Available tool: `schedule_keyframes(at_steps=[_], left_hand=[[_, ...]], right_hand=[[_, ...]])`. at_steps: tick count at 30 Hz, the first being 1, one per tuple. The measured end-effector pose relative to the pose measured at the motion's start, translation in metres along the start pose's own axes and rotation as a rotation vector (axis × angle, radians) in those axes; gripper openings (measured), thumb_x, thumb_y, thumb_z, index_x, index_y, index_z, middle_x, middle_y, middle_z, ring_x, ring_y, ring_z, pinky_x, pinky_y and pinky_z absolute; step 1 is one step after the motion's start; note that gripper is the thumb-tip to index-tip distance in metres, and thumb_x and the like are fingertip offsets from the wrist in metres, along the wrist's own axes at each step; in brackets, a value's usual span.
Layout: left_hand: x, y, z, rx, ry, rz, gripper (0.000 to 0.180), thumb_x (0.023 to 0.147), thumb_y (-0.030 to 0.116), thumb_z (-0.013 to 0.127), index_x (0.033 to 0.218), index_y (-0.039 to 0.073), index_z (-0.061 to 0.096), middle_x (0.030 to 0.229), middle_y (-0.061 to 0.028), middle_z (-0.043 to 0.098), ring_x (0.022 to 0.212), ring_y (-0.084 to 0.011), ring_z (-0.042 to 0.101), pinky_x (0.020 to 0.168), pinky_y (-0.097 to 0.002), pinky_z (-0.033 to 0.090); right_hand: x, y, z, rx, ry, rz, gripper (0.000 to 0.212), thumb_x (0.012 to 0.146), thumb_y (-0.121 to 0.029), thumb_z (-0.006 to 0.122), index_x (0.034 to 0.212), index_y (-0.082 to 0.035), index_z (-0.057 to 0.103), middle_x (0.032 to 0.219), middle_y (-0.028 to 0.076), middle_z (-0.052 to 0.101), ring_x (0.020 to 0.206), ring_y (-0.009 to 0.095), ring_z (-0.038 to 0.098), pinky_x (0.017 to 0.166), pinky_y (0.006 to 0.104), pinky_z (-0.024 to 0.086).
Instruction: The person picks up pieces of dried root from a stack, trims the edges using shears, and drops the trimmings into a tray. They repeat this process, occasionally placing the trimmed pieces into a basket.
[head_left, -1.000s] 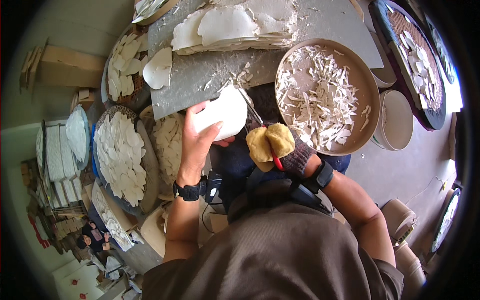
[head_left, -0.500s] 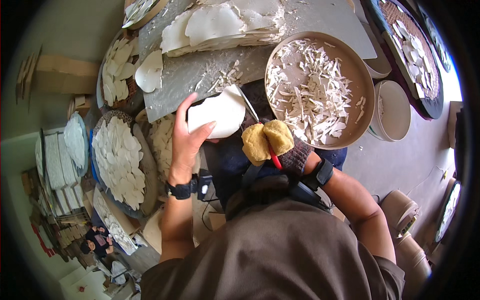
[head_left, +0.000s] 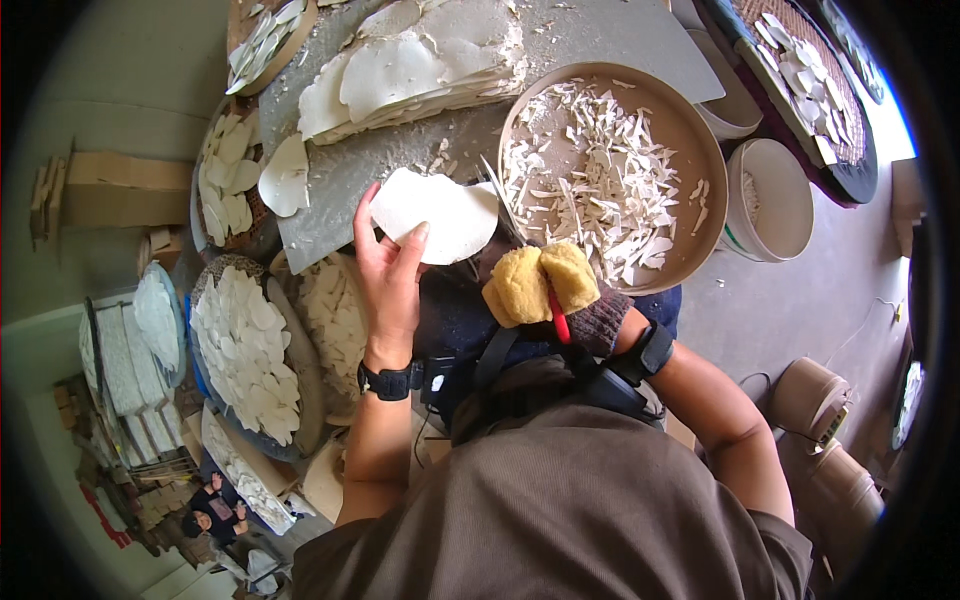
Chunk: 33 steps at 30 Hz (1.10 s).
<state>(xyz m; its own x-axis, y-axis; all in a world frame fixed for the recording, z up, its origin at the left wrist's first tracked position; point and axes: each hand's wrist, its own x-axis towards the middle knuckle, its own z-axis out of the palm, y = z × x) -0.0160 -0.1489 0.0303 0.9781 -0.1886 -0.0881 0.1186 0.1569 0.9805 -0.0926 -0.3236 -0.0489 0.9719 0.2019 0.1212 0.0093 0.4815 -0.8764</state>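
Observation:
My left hand [head_left: 392, 290] holds a thin white sheet [head_left: 445, 215] with an uneven outline, thumb on top and fingers behind it. At the sheet's right edge are the metal blades of a pair of scissors [head_left: 507, 208], one blade pointing up and away. My right hand [head_left: 608, 328], in a dark knitted glove, is closed around the scissors' handles. Thick yellow sponge padding [head_left: 542, 285] wraps those handles and hides most of my right fingers. A bit of red handle [head_left: 558, 318] shows beneath the padding.
A round tan tray [head_left: 712, 235] of white trimmings stands right of the scissors. Stacked white sheets [head_left: 420, 60] and one loose sheet [head_left: 287, 178] lie on the grey board [head_left: 365, 165]. Baskets of white pieces [head_left: 245, 345] sit left, a white bucket [head_left: 785, 205] right. Another person [head_left: 218, 508] is far lower left.
The white sheet has turned in my left hand, and its outline looks rounder on the right. The scissors' upper blade stands steeper beside it. The whole view has shifted slightly.

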Motion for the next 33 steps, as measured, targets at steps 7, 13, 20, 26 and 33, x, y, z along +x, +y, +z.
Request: schedule_keyframes(at_steps=[7,13,20,26,33], left_hand=[[0.007,-0.013,0.023,-0.154,0.103,0.14,0.064,0.082,-0.003,0.051,0.135,0.005,0.017,0.124,-0.0138,0.041,0.106,-0.0189,0.047,0.089,-0.0321,0.043],[0.022,-0.017,0.017,-0.059,-0.002,0.105,0.065,0.08,-0.005,0.052,0.135,0.004,0.019,0.125,-0.0133,0.039,0.11,-0.0208,0.045,0.09,-0.0338,0.043],[0.023,-0.016,0.027,-0.138,-0.01,0.002,0.064,0.079,-0.004,0.052,0.134,0.004,0.019,0.124,-0.0136,0.04,0.109,-0.0206,0.047,0.085,-0.0324,0.047],[0.014,-0.022,0.027,-0.07,-0.103,0.024,0.063,0.08,-0.003,0.051,0.134,0.004,0.02,0.123,-0.0133,0.041,0.107,-0.0199,0.048,0.086,-0.0328,0.047],[0.012,-0.013,0.024,-0.083,-0.085,-0.116,0.05,0.083,0.003,0.05,0.129,0.002,0.029,0.116,-0.0119,0.048,0.101,-0.0204,0.053,0.076,-0.0314,0.051]], right_hand=[[-0.008,-0.013,0.001,0.256,-0.132,0.234,0.023,0.089,-0.018,0.048,0.103,-0.003,0.058,0.101,0.01,0.061,0.093,0.019,0.058,0.083,0.0293,0.045],[-0.012,-0.019,0.002,0.049,-0.105,0.183,0.023,0.087,-0.017,0.05,0.101,0.0,0.057,0.099,0.011,0.061,0.092,0.018,0.058,0.083,0.0298,0.045],[-0.02,-0.008,-0.001,0.012,-0.016,0.21,0.023,0.085,-0.019,0.054,0.102,-0.004,0.057,0.099,0.009,0.062,0.089,0.018,0.059,0.078,0.0297,0.046],[-0.015,-0.011,0.0,0.261,0.023,0.206,0.025,0.085,-0.021,0.054,0.101,-0.002,0.057,0.095,0.01,0.062,0.085,0.015,0.06,0.075,0.0272,0.047],[-0.018,-0.006,-0.006,-0.323,0.017,0.108,0.021,0.084,-0.017,0.056,0.097,-0.001,0.058,0.088,0.009,0.062,0.089,0.015,0.058,0.077,0.0277,0.047]])
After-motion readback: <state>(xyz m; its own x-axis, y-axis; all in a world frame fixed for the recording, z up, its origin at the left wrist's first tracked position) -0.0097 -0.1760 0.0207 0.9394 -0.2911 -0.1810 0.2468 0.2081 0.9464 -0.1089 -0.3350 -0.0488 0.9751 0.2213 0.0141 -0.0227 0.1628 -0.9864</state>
